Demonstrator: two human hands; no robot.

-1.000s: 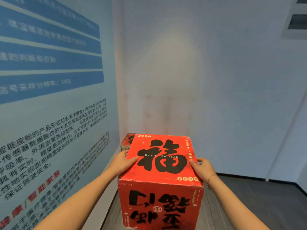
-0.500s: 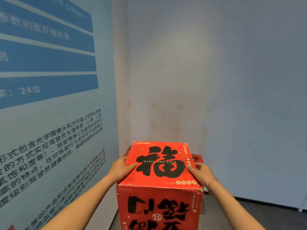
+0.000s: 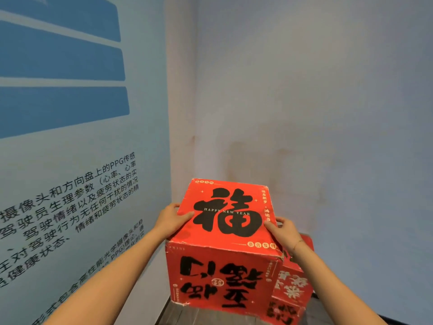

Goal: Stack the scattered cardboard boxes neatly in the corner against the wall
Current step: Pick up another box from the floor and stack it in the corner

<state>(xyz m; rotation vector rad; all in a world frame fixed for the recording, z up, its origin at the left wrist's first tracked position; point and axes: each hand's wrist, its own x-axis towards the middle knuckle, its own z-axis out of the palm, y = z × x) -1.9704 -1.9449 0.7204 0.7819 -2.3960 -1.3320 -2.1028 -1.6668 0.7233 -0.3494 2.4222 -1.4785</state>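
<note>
The left third of the frame is filled by a blue wall panel (image 3: pixel 70 160) with darker blue bands above and lines of printed Chinese text below; it runs back to a vertical corner at centre-left, where it meets a plain pale wall (image 3: pixel 304 90) that spans the rest of the frame. The left hand (image 3: pixel 172 220) grasps the left side of the red box (image 3: pixel 225 249), thumb laid on the top face, fingers wrapped around the upper left edge. The red box sits at lower centre, close in front of the corner. It is red cardboard with a large black character and the words "HAPPY NEW YEAR" on the top face; the near side face carries black characters printed upside down. Its edges show light wear. The top face tilts slightly toward the camera, and its longer side runs away from the camera toward the corner. The right hand (image 3: pixel 284 233) grasps the upper right edge, thumb on the top face. A second red box (image 3: pixel 295 285) stands just behind and below it at lower right. Dark floor (image 3: pixel 199 316) shows beneath.
</note>
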